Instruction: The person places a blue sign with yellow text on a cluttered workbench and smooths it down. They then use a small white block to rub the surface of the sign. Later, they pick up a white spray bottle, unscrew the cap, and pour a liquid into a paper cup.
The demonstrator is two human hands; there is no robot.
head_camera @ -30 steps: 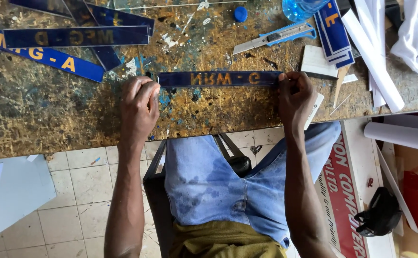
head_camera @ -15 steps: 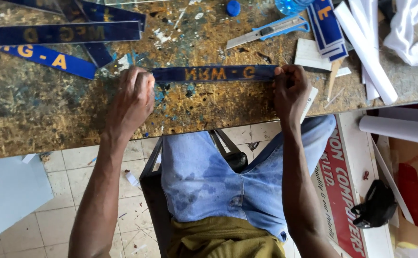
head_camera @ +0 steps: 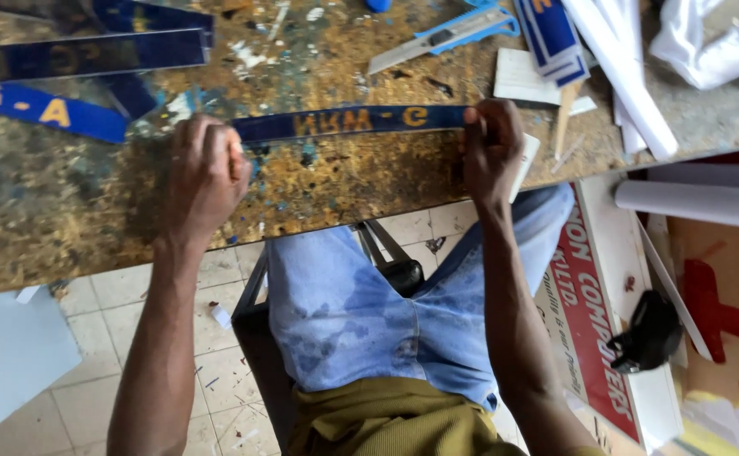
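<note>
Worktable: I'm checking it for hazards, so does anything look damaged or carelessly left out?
Yes. The utility knife lies on the worktable with its blade extended, above the blue strip both hands hold. The tabletop is paint-stained and flaking.

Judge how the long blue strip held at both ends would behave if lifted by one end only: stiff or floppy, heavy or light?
The blue strip is long, narrow and looks thin, so it would probably sag or flex from one end. It seems light, since the left hand and right hand steady it with fingertips. Lying flat on the workbench, it should slide, not roll.
</note>
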